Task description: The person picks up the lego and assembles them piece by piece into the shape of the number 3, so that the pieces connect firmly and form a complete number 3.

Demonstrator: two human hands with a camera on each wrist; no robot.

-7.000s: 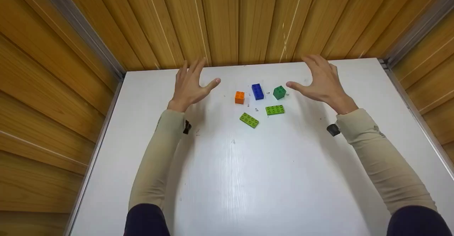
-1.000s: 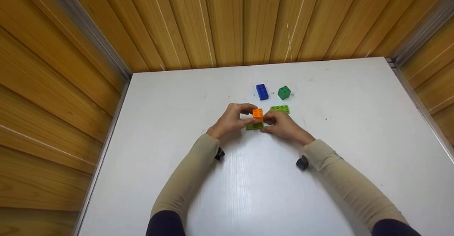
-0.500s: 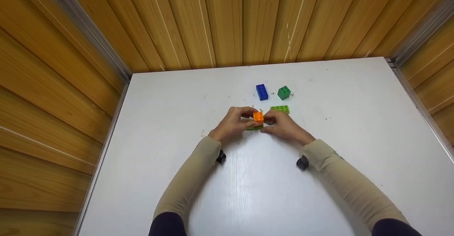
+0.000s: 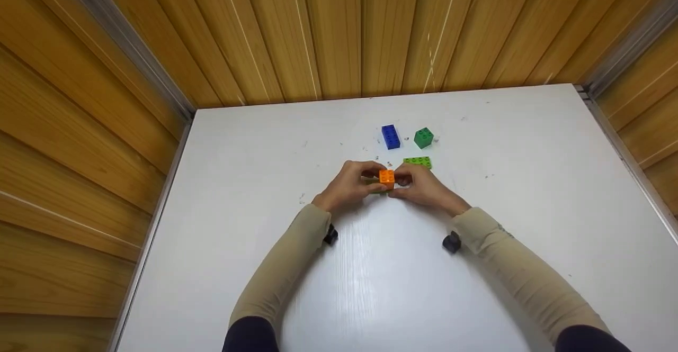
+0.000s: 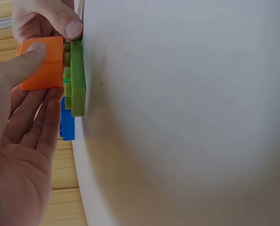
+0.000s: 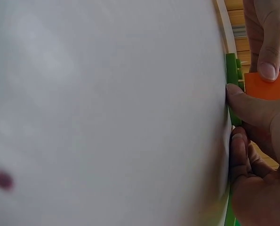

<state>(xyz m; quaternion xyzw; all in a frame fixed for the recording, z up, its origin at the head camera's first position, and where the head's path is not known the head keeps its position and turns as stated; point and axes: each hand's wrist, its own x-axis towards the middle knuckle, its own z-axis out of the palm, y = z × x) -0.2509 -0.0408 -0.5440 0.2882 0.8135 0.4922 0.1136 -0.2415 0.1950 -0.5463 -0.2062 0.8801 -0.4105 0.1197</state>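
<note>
Between thumb and fingers, my left hand (image 4: 349, 183) pinches an orange 2x2 toy brick (image 4: 386, 177). In the left wrist view the orange brick (image 5: 43, 70) sits right at the studs of a flat light green 2x4 brick (image 5: 78, 89), over the end nearer my right hand. My right hand (image 4: 424, 183) grips that end, its thumb (image 6: 243, 102) against the side of the green brick (image 6: 232, 70). In the head view, the orange brick and both hands hide most of this green brick (image 4: 375, 192), which lies low at the table.
Beyond the hands lie a blue 2x4 brick (image 4: 391, 137) and a taller dark green 2x2 brick (image 4: 424, 138). A second light green brick (image 4: 418, 161) is partly covered by my right hand. Wood-patterned panels (image 4: 339, 34) stand around the white table (image 4: 265, 145).
Earlier both hands were spread apart, holding nothing. Since then the left took the orange brick and the right the light green one, now turned. Over the last second the orange brick came down onto it.
</note>
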